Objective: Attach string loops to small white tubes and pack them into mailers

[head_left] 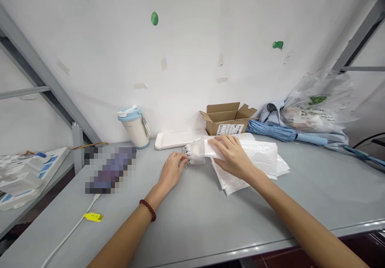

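A clear plastic packet of white pleated face masks [197, 151] lies at the middle of the desk, with thin white ear loops spilling from its left end. My right hand [230, 152] is closed over the packet from above, thumb underneath. At the loop end, my left hand [173, 167] has thumb and forefinger pinched together on the white loops. More white plastic packets [261, 157] lie overlapping under and beside my right hand. Just behind my hands rests a flat, pale pinkish-white tray or pack [180, 139].
An open cardboard box [227, 121] stands against the wall. A cream and blue tumbler [135, 129], a blurred dark device [111, 171] and a white cable [69, 236] are left. A folded blue umbrella [276, 131] and plastic bag [319, 103] lie right; a power strip [39, 171] is far left.
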`<state>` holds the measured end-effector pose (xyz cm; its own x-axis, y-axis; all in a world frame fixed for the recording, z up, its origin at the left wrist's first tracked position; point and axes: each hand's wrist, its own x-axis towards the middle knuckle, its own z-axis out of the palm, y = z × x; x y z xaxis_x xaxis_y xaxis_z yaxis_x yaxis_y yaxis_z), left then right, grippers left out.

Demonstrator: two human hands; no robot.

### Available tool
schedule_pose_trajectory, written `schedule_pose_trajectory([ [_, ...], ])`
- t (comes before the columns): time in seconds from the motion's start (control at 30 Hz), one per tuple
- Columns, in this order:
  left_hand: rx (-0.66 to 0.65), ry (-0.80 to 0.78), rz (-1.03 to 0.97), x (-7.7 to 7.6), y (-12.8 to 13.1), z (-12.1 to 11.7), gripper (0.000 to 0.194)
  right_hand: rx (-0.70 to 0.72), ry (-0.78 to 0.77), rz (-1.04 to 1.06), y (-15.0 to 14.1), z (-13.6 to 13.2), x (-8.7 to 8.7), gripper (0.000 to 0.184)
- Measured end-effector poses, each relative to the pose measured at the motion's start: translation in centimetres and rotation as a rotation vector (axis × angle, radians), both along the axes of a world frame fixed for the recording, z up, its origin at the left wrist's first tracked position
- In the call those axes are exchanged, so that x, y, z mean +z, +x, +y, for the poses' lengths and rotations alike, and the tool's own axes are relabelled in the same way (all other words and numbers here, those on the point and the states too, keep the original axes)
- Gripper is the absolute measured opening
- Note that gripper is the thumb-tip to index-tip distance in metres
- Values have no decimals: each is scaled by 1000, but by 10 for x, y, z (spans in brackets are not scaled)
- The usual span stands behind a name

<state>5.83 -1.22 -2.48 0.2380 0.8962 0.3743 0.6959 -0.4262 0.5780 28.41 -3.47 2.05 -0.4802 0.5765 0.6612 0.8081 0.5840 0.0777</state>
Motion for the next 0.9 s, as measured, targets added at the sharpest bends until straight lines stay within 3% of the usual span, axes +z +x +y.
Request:
schedule_pose_trajectory([
  [0.27, 167, -29, -533, 35, -13, -5, 17, -43, -33, 21, 2, -2, 4, 38],
  [0.47, 142, -58, -924, 46, -12, -14, 15, -42, -55, 18, 1, -2, 5, 37],
  [0.67, 110, -57, -915, 39, 3, -20, 17, 55, -50, 45, -2, -6, 5, 40],
  [0.9, -16, -152, -714, 38, 11, -26, 15, 183, -9, 84, -12, -12, 1, 36],
])
